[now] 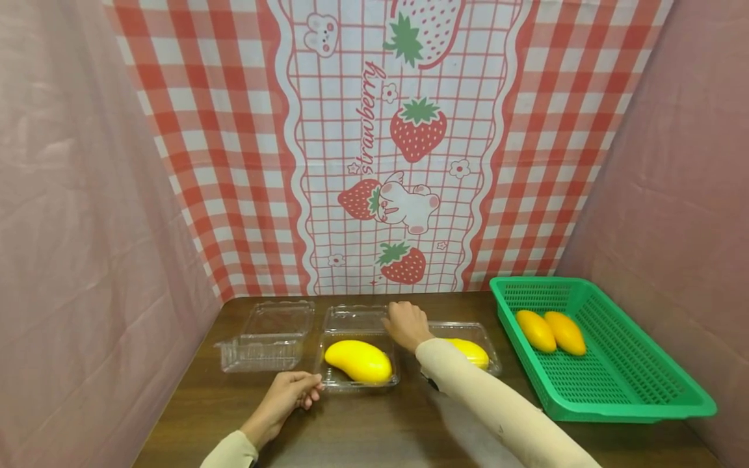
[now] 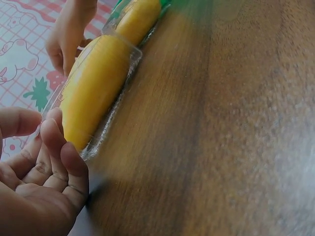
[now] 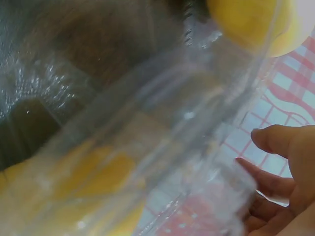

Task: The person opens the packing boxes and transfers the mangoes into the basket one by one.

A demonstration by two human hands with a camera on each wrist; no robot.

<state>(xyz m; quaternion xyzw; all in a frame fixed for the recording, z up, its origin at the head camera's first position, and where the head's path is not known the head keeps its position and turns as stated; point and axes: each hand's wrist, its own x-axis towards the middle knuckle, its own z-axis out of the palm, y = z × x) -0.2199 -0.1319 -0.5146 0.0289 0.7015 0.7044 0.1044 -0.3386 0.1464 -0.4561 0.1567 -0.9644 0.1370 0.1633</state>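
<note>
My left hand (image 1: 288, 398) is at the near left corner of the middle clear plastic container (image 1: 359, 385), pinching its edge between thumb and fingertips. A yellow mango (image 1: 358, 362) lies in this container, whose hinged lid (image 1: 357, 318) stands folded back on the far side. At the lid's far right corner is my right hand (image 1: 407, 323). In the right wrist view, its thumb (image 3: 270, 139) and index finger are spread apart, with the other fingers loosely bent behind the clear plastic. My right sleeve partly hides a second clear container (image 1: 494, 364) with a mango (image 1: 468, 353) inside.
A third clear container (image 1: 261, 354) with its lid back stands at the left. On the right, a green basket (image 1: 632, 411) holds two orange-yellow mangoes (image 1: 550, 331). Behind the wooden table (image 1: 339, 432) hangs a checked strawberry cloth (image 1: 246, 195); pink curtains flank both sides.
</note>
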